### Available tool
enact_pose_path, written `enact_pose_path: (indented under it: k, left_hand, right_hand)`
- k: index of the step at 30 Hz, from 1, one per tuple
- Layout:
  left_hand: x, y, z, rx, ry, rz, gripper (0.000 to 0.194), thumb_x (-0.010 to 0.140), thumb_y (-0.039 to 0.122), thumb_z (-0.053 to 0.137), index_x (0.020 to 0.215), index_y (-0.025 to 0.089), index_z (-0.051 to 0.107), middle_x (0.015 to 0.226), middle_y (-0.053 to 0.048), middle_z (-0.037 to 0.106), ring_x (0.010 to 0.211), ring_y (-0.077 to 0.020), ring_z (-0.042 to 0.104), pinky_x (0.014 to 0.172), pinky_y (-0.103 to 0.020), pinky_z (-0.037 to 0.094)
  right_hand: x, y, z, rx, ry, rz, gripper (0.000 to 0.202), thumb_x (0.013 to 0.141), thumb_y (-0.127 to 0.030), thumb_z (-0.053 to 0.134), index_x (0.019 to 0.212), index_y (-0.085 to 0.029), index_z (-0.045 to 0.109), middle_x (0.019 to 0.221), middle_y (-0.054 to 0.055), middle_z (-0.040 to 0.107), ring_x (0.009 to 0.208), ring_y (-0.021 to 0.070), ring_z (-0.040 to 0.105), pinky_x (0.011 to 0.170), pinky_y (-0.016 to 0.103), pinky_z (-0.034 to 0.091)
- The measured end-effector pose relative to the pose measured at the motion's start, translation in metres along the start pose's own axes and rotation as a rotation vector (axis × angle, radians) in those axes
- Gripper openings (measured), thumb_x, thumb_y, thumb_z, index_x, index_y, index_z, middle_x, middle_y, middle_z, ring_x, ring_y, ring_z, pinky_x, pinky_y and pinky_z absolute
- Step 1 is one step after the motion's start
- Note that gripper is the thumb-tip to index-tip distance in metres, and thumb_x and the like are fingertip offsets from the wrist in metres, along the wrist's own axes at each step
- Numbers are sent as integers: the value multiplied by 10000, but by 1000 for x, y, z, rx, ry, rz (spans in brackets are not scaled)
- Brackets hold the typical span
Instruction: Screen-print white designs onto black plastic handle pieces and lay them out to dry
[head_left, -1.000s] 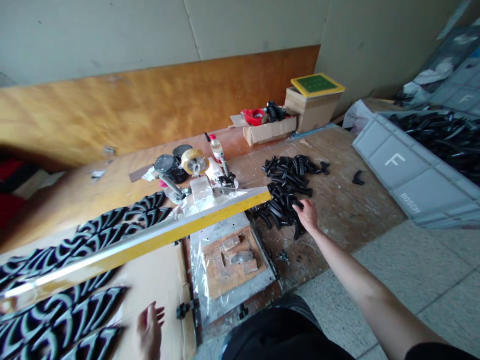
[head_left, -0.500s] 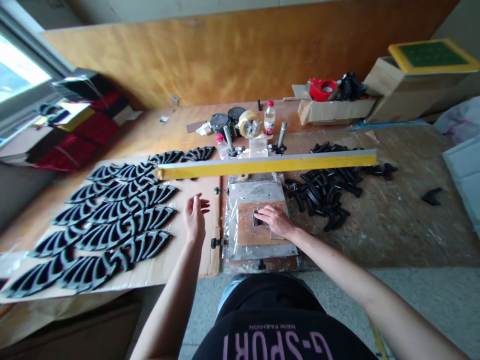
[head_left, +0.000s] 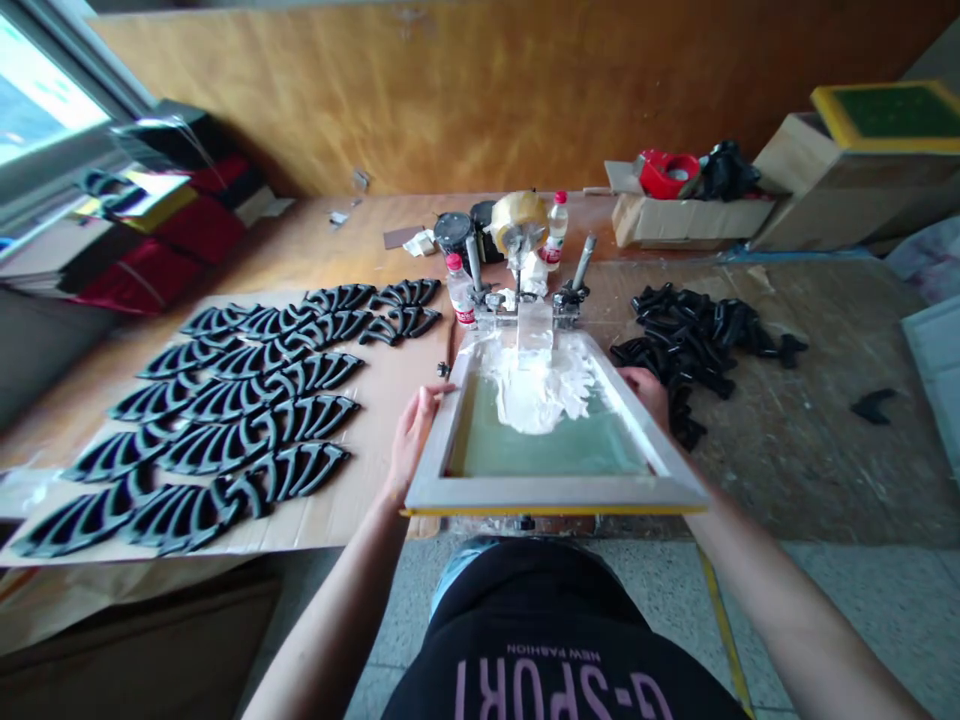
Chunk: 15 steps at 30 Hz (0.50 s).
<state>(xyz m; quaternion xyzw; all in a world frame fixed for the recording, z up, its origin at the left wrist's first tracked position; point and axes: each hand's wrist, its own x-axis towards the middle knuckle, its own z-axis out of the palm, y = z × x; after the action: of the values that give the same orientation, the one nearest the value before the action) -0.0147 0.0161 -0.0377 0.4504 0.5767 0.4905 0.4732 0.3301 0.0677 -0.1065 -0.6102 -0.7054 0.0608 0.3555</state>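
A screen-printing frame (head_left: 559, 493) lies tilted in front of me, over the press. White ink (head_left: 532, 395) is spread over the far half of its green mesh (head_left: 555, 450). My left hand (head_left: 412, 430) is closed on the frame's left side, with fingers at its edge. My right hand (head_left: 646, 392) grips the right side, partly hidden behind the frame. A pale squeegee-like block (head_left: 535, 335) stands in the ink at the far end. The work board beneath is hidden by the frame.
Curved black parts (head_left: 247, 420) lie in rows on cardboard at left. A pile of black parts (head_left: 694, 330) is at right. Behind the frame are clamp posts (head_left: 583, 262), bottles (head_left: 555, 235) and a tape roll (head_left: 519, 218). A carton (head_left: 690, 220) stands back right.
The frame has swung down from its raised, edge-on position and now covers the work board. My right hand has left a small dark part on the board; both hands now hold the frame's sides.
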Motion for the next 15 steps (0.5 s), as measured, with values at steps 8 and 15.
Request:
enact_pose_path:
  k: [8, 15]
  left_hand:
    - [-4, -102, 11, 129, -6, -201, 663, 814, 473, 598, 1399, 214, 424, 754, 3, 622, 640, -129, 573, 572, -225, 453]
    - [1, -111, 8, 145, 46, -182, 581, 773, 473, 644, 1287, 216, 555, 755, -1, 628, 668, -150, 585, 629, -260, 476]
  right_hand:
    - [52, -82, 35, -136, -223, -232, 546, 721, -264, 775, 1212, -149, 564, 1298, 161, 528, 1141, 295, 526, 963, 418, 440]
    - [-4, -90, 29, -107, -567, -525, 197, 815, -33, 489, 870, -168, 620, 868, 81, 641, 860, 217, 579, 747, 306, 432]
